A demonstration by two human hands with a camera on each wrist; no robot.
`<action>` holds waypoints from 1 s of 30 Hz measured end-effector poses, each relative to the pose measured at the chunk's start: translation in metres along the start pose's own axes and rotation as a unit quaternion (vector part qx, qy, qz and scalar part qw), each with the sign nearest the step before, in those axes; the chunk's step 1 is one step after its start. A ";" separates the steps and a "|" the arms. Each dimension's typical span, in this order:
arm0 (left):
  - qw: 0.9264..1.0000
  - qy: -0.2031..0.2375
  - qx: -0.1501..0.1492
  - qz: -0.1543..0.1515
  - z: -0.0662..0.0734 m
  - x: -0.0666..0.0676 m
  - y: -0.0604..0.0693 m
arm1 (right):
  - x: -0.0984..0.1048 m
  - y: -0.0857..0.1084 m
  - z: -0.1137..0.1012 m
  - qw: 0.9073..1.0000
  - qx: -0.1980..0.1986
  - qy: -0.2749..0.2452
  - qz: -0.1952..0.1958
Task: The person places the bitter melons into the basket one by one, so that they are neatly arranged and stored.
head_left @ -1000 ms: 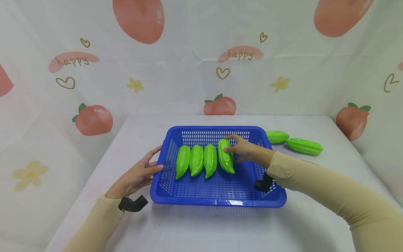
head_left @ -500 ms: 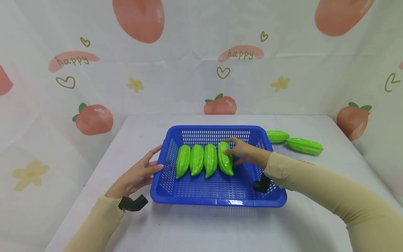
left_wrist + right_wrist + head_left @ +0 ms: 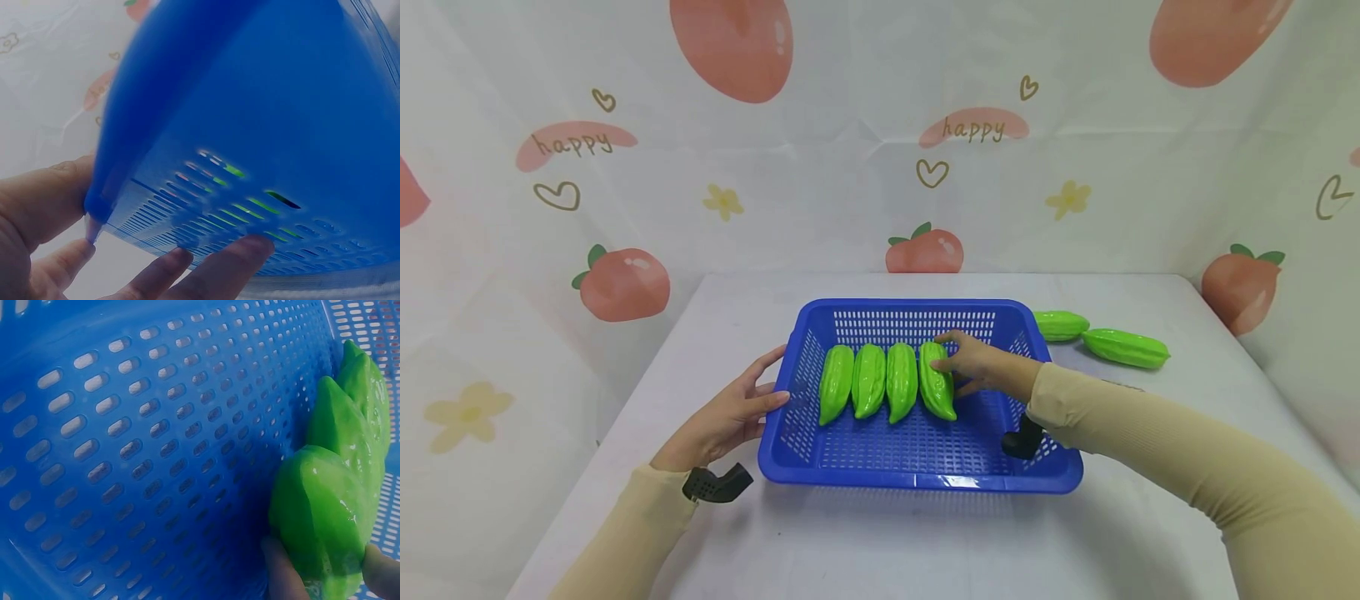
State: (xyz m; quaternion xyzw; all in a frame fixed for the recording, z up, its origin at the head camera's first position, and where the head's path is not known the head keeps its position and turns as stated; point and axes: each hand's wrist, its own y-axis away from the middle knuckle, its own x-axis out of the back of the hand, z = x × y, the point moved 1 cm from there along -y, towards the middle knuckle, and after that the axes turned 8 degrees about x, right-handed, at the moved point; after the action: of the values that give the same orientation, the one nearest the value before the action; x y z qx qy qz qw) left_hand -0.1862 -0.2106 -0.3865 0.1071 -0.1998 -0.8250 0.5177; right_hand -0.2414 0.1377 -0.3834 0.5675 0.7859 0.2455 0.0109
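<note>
A blue plastic basket (image 3: 925, 483) holds several green bitter melons standing side by side in a row. My left hand (image 3: 730, 417) holds the basket's left side, its thumb at the rim and its other fingertips against the outer wall in the left wrist view. Inside the basket, my right hand (image 3: 973, 362) grips the rightmost bitter melon (image 3: 937, 387) between thumb and fingers. That bitter melon (image 3: 315, 512) is near the camera in the right wrist view, with fingertips on both its sides. Left of it lies another bitter melon (image 3: 902, 383).
On the white table (image 3: 880, 550), two more bitter melons lie right of the basket: one (image 3: 1061, 326) partly behind its rim, the other (image 3: 1125, 348) farther right. A fruit-printed white cloth (image 3: 820, 192) hangs behind the table.
My right hand has lowered the rightmost bitter melon slightly within the basket, and it now lies level with the others. The left hand has stayed at the rim.
</note>
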 end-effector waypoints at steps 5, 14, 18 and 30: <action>1.000 0.008 0.004 -0.002 -0.001 0.000 0.000 | -0.001 -0.001 0.001 1.000 0.000 -0.001 0.002; 1.000 0.009 0.004 0.003 -0.001 0.000 0.001 | -0.003 0.000 0.003 1.000 -0.001 -0.002 -0.003; 1.000 0.000 0.000 0.000 -0.001 0.000 0.001 | -0.003 -0.001 0.003 1.000 -0.001 -0.002 0.000; 1.000 -0.005 -0.007 -0.005 0.000 0.000 0.002 | -0.003 -0.003 0.003 1.000 0.001 0.006 0.001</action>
State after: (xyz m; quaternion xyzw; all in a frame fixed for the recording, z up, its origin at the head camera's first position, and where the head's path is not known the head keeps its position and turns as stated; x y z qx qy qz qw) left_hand -0.1843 -0.2110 -0.3858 0.1003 -0.1962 -0.8296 0.5130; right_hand -0.2417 0.1360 -0.3882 0.5664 0.7858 0.2485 0.0055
